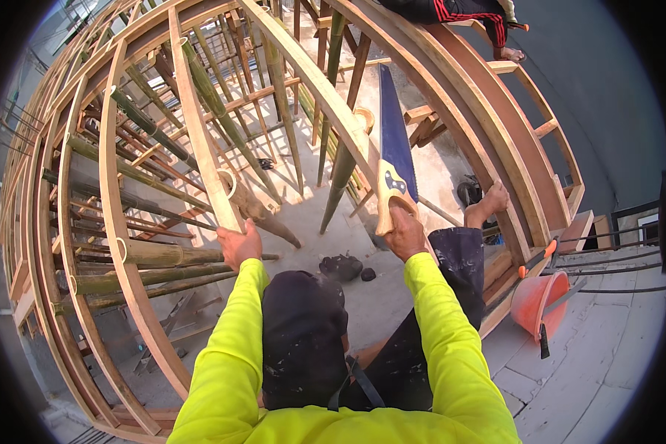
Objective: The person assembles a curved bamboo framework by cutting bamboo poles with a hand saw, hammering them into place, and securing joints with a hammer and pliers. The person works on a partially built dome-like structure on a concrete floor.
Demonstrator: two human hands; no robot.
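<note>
My right hand (405, 234) is closed round the wooden handle of a hand saw (397, 140), whose dark blue blade points away from me. The blade stands beside a long timber beam (333, 96) that passes behind the handle; whether they touch I cannot tell. To the left, my left hand (241, 245) grips the near end of another timber beam (198, 140), which runs away from me. Bamboo poles (214, 96) stand beneath the beams. My bare foot (488, 205) rests against the curved timber frame (522, 222) at the right.
A red bucket (527, 311) with a black-handled tool (545, 340) sits at the lower right, near an orange-and-black tool (538, 259). At the upper right, another person's striped trouser leg (459, 10) shows on the frame. Far below lies a concrete floor (303, 222).
</note>
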